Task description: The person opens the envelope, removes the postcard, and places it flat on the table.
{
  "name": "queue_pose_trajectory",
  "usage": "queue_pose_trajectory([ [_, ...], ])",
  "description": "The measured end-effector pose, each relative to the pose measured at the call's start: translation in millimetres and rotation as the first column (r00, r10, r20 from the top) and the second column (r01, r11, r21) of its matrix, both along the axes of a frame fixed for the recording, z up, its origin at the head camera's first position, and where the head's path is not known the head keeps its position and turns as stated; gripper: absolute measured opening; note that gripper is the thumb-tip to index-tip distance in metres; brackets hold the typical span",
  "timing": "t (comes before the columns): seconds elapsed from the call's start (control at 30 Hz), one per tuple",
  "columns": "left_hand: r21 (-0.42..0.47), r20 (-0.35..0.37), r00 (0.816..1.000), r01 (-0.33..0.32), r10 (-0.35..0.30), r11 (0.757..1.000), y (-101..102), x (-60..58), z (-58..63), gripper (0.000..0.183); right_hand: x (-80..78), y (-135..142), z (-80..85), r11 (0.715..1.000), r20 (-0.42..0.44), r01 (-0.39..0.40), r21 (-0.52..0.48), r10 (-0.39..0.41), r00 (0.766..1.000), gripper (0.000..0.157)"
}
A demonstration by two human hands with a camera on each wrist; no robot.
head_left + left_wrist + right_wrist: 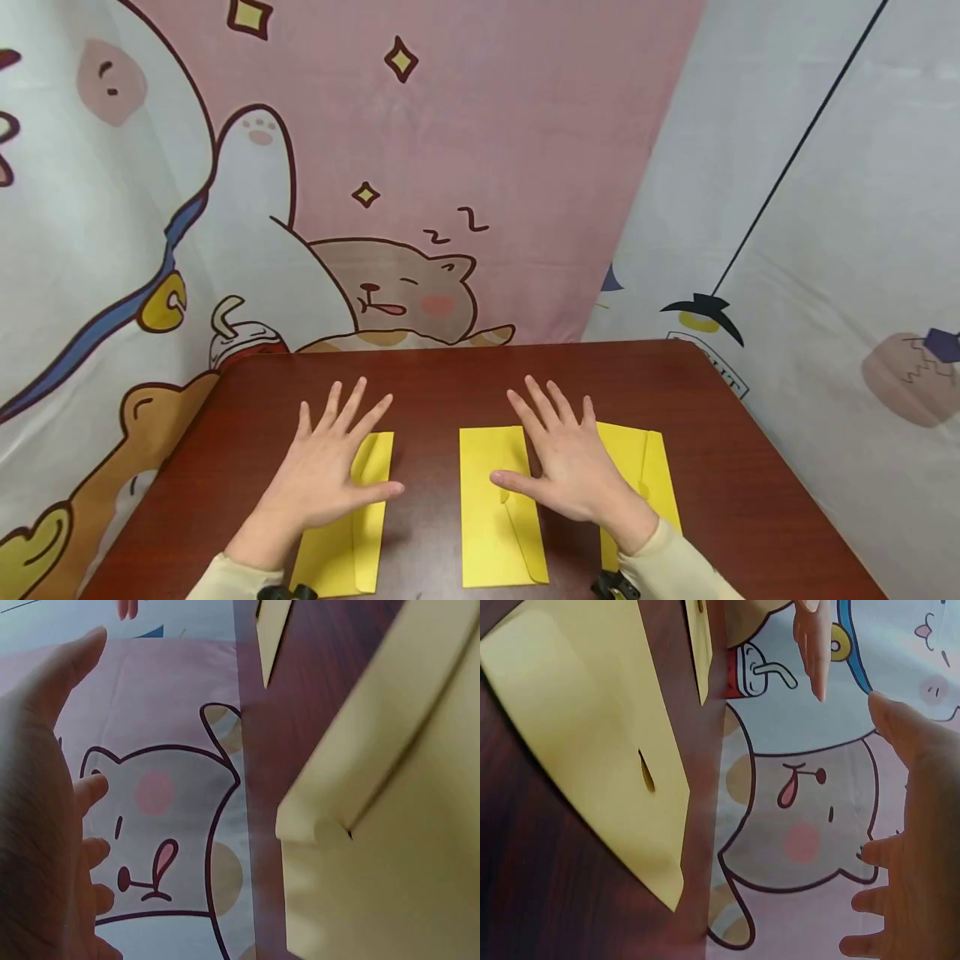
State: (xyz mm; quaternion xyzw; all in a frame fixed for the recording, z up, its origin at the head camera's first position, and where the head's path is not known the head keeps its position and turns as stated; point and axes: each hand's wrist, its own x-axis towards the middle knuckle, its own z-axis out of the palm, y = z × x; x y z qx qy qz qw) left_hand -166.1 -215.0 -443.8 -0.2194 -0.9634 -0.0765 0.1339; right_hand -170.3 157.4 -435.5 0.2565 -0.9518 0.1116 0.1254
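You are holding both hands flat, fingers spread and gripping nothing. Your left hand (322, 467) is lying over the left yellow envelope (345, 533) on the dark red worktop (720, 500). Your right hand (573, 462) is spanning the gap between the middle envelope (491, 508) and the right envelope (648, 475), thumb on the middle one. Whether the palms are actually pressing the paper is hard to tell. A cartoon cat backdrop (405, 292) is hanging behind the worktop.

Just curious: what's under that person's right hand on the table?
The right hand is spread above the gap between the middle yellow envelope and the right yellow envelope, overlapping both. What lies on the dark table directly beneath the palm is hidden.
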Motion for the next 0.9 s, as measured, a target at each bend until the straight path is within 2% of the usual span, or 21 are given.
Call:
queue_pose_trajectory([
  [0.53,-0.005,0.027,1.0,0.003,-0.003,1.0,-29.7,2.6,-8.8,0.113,2.7,-37.0,-8.5,0.999,0.008,-0.051,0.006,0.051,0.999,0.107],
  [0.9,0.0,0.038,0.999,0.004,-0.004,1.0,-39.9,3.6,-15.4,0.111,4.3,-51.1,-11.0,0.998,-0.01,-0.065,0.016,0.065,0.998,0.107],
])
